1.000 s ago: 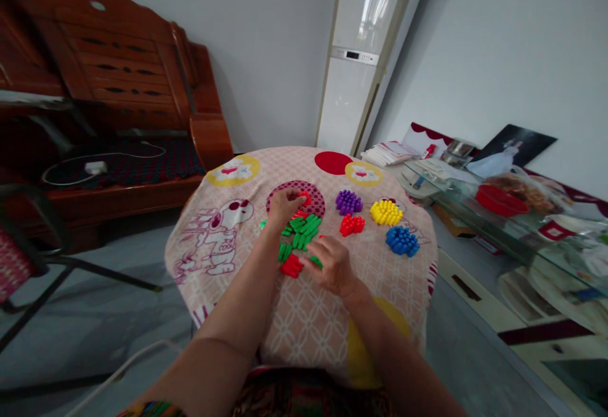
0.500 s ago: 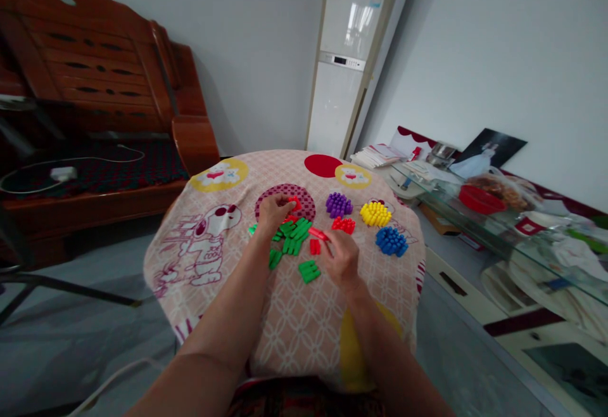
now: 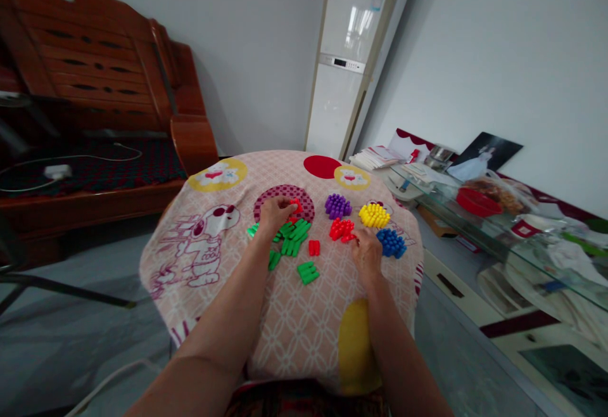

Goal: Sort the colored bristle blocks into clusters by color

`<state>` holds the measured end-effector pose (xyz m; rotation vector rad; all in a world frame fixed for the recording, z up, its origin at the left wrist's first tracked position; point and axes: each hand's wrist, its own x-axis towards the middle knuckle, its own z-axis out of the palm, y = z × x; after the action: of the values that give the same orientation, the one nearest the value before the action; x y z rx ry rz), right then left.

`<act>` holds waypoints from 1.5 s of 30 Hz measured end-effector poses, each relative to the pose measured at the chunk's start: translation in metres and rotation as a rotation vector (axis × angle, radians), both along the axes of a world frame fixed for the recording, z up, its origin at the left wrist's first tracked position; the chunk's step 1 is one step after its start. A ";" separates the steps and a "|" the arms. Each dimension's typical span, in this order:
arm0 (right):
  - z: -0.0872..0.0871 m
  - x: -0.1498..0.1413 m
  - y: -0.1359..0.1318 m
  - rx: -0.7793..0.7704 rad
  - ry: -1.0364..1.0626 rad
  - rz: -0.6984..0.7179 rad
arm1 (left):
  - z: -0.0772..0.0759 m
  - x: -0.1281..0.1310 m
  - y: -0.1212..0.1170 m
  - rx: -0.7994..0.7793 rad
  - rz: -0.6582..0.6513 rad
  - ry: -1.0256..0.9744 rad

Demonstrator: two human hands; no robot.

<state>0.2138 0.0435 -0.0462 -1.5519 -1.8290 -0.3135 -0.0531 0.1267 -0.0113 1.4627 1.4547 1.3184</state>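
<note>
My left hand (image 3: 275, 214) is closed in a pinch on a small red plastic block (image 3: 297, 205), above the dark red dotted circle of the tablecloth. Several green plastic blocks (image 3: 295, 234) lie beneath and beside that hand. My right hand (image 3: 367, 252) has its fingertips closed at the right edge of a red cluster of blocks (image 3: 339, 229), on a red piece partly hidden by the fingers. A short red pair of blocks (image 3: 314, 248) lies between the hands, with a green group (image 3: 308, 272) nearer to me.
Behind and beside my right hand stand upright clusters in purple (image 3: 338, 206), yellow (image 3: 375, 215) and blue (image 3: 391, 243). The tablecloth (image 3: 294, 322) covers a round table. A cluttered glass-topped cabinet (image 3: 498, 243) is at the right, a wooden bench (image 3: 95, 182) at the left.
My right hand has moved right, from beside the short red pair to the red cluster, carrying a red block there. The left hand keeps its pinch in nearly the same spot.
</note>
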 end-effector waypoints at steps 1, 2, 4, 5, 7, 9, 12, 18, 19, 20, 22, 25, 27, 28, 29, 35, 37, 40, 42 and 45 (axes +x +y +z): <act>-0.001 0.000 0.002 -0.005 -0.002 0.002 | 0.001 0.001 -0.001 0.005 -0.007 0.009; -0.001 -0.001 0.003 -0.007 0.004 0.007 | 0.002 0.002 -0.002 0.014 -0.020 0.021; -0.002 -0.001 0.006 0.004 0.041 0.028 | 0.005 0.005 -0.004 0.037 -0.054 0.049; -0.002 -0.001 0.008 0.015 0.067 0.043 | 0.006 0.008 -0.005 0.050 -0.075 0.065; -0.002 -0.001 0.009 0.046 0.129 0.065 | 0.008 0.014 -0.008 0.073 -0.113 0.101; -0.003 -0.002 0.010 0.072 0.187 0.064 | 0.009 0.021 -0.011 0.092 -0.141 0.142; -0.004 -0.002 0.007 0.101 0.249 0.026 | 0.010 0.033 -0.018 0.121 -0.197 0.191; -0.002 -0.004 0.001 0.231 0.340 -0.008 | 0.011 0.058 -0.031 0.149 -0.353 0.174; -0.001 -0.006 -0.001 0.238 0.339 0.022 | 0.012 0.061 -0.033 0.150 -0.387 0.162; 0.000 -0.009 -0.002 0.240 0.336 0.052 | 0.013 0.064 -0.035 0.154 -0.423 0.155; 0.003 -0.016 -0.005 0.229 0.334 0.114 | 0.015 0.069 -0.039 0.171 -0.497 0.151; 0.007 -0.026 -0.007 0.194 0.344 0.215 | 0.016 0.075 -0.045 0.192 -0.576 0.162; 0.009 -0.030 -0.008 0.165 0.361 0.264 | 0.017 0.078 -0.048 0.197 -0.593 0.180; 0.009 -0.031 -0.008 0.150 0.375 0.276 | 0.016 0.080 -0.049 0.198 -0.596 0.188; 0.009 -0.031 -0.009 0.134 0.394 0.279 | 0.016 0.081 -0.049 0.201 -0.599 0.190; 0.004 -0.011 -0.003 0.230 0.584 -0.022 | 0.015 0.073 -0.042 0.238 -0.473 0.200; 0.003 0.000 0.003 0.260 0.585 -0.138 | 0.013 0.067 -0.038 0.230 -0.392 0.276; 0.000 0.010 0.012 0.214 0.504 -0.197 | 0.012 0.058 -0.032 0.211 -0.299 0.458; -0.002 0.011 0.017 0.174 0.457 -0.202 | 0.012 0.054 -0.031 0.212 -0.286 0.576; -0.004 0.009 0.020 0.117 0.410 -0.165 | 0.014 0.052 -0.032 0.197 -0.347 0.704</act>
<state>0.2225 0.0631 -0.0497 -1.5549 -1.3483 -0.1588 -0.0015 0.0947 0.0026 2.3436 1.3966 0.7729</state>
